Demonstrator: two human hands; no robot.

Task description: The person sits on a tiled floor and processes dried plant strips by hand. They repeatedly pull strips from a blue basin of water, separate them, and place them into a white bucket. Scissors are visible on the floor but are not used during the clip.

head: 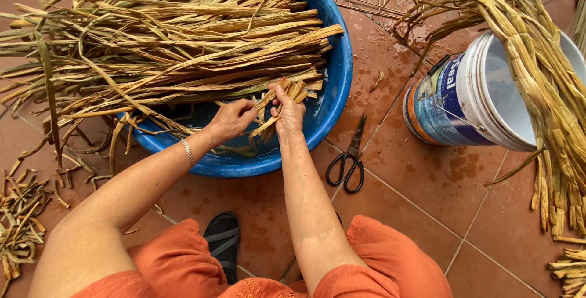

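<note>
Floor tiles (439, 194) of reddish brown run under everything you work over, wet in patches near the top. Next in size, a blue basin (339, 60) sits ahead of your knees, heaped with a long bundle of dried reed strips (165, 41) that overhangs its left rim. To your right a white bucket (482, 96) lies tipped, with more strips (543, 78) draped over its mouth and trailing to the floor. Black scissors (349, 160) lie on the tiles just beside the basin, apart from both hands. Short offcuts (18, 225) litter the far left. Your left hand (232, 121) and right hand (288, 115) meet over the basin's near rim, fingers curled closed around a small cluster of cut strip ends (287, 93); each hand pinches the same few strips, close together. Judged by look, these strips are light, flat and fibrous, fairly stiff along the grain yet likely to split or crack if bent sharply, possibly damp. Take hold near the ends, flat between thumb and fingers.
</note>
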